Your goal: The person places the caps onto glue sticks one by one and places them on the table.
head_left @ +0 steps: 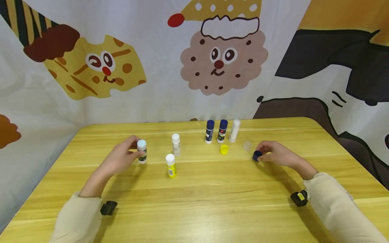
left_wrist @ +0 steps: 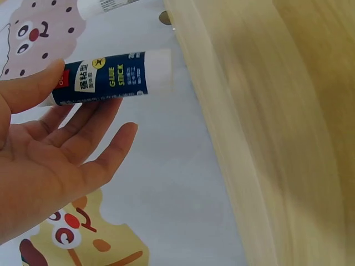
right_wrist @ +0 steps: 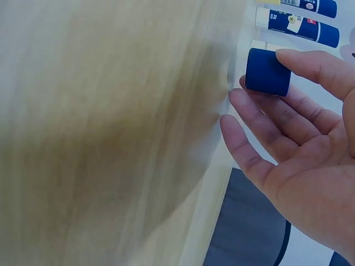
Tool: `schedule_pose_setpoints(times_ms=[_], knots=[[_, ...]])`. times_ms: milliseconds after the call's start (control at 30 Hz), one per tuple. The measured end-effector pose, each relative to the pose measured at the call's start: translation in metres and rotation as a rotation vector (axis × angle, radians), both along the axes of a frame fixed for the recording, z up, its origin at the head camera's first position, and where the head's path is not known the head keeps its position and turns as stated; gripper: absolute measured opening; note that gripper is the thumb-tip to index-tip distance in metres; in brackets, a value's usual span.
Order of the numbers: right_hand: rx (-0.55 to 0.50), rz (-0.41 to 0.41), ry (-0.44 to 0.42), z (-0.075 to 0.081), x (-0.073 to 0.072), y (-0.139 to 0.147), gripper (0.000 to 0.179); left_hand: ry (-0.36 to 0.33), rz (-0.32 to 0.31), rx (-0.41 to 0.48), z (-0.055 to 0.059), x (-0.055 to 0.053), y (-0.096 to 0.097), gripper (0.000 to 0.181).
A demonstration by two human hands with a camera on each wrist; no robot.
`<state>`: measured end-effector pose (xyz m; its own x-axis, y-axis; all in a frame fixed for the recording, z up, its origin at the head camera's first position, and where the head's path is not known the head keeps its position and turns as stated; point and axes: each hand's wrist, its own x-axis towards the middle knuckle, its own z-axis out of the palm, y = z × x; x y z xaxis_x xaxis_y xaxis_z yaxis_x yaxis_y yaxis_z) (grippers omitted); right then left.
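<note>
My left hand (head_left: pixel 122 158) pinches a dark blue and white glue stick (head_left: pixel 141 152) upright between thumb and fingers, at the left of the table. The left wrist view shows the lettering on its label (left_wrist: pixel 105 77) and its white base; its capless top is mostly hidden behind the thumb. Across the table, my right hand (head_left: pixel 277 154) grips a dark blue cap (right_wrist: pixel 268 72) by its sides, low over the wood. Nearest to that hand lies a translucent whitish cap (head_left: pixel 247 145), with a yellow cap (head_left: pixel 224 149) further left.
Two blue-capped glue sticks (head_left: pixel 209 131) and a white capless one (head_left: pixel 235 130) stand at the back centre. Between my hands stand a white stick (head_left: pixel 176 145) and a yellow one with a white top (head_left: pixel 171 166). A printed cloth (head_left: pixel 158 101) hangs behind the wooden table (head_left: pixel 194 202).
</note>
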<state>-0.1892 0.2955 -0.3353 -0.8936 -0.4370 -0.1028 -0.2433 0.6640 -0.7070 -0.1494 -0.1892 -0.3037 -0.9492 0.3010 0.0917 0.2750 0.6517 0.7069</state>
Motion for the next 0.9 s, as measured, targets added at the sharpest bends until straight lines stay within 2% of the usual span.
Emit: schedule_pose_setpoints(times_ms=[300,667,900], knots=[[0.01,-0.031,-0.003,0.004,0.002,-0.003,0.028,-0.002,0.006,0.013,0.004,0.001,-0.001,0.025],[-0.033,-0.03,0.037,0.009,0.003,-0.004,0.023,0.086,0.004,-0.01,0.012,0.004,0.004,0.025],[-0.055,-0.041,0.06,0.013,0.001,-0.007,0.023,0.088,0.008,0.004,0.015,0.004,0.005,0.025]])
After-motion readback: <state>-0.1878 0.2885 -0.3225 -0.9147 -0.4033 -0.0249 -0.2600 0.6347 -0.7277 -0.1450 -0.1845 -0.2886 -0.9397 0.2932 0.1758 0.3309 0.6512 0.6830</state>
